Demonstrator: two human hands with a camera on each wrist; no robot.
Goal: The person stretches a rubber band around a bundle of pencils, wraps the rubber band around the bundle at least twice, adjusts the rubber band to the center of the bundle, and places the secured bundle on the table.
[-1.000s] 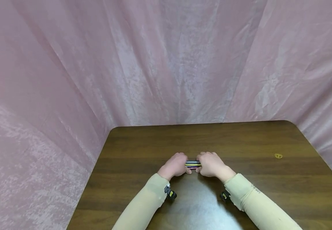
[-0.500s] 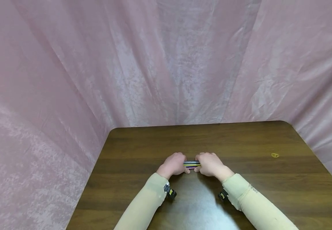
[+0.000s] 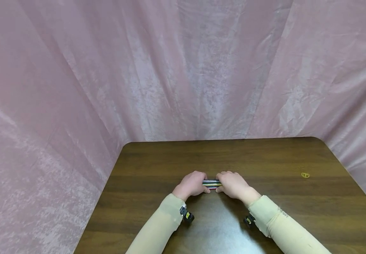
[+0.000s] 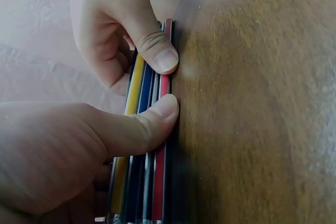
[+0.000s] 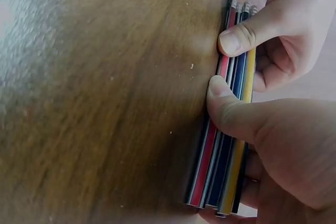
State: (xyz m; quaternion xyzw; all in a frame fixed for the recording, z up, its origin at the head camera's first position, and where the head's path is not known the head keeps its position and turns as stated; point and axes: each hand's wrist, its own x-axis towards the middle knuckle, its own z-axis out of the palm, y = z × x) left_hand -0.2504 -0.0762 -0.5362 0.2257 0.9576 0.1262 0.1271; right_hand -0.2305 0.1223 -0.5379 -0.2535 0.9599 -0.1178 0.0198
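Note:
A bundle of slim striped pencils lies sideways between my two hands, low over the table. My left hand grips its left part and my right hand grips its right part, the thumbs on the near side. Red, yellow and dark blue stripes show on the pencils in the left wrist view. Pale metallic ends stick out past the left hand in the right wrist view. Flat ends of the pencils reach past the right thumb. Most fingers are hidden behind the bundle.
Yellow rubber bands lie on the wooden table to the right. Pink curtains hang behind the table and along its sides. Small wrist cameras are strapped under both cuffs.
Both hands stay close to the same place on the bundle. The pencil stripe along its near edge now looks red where it looked pink-purple before. The head view has shifted slightly.

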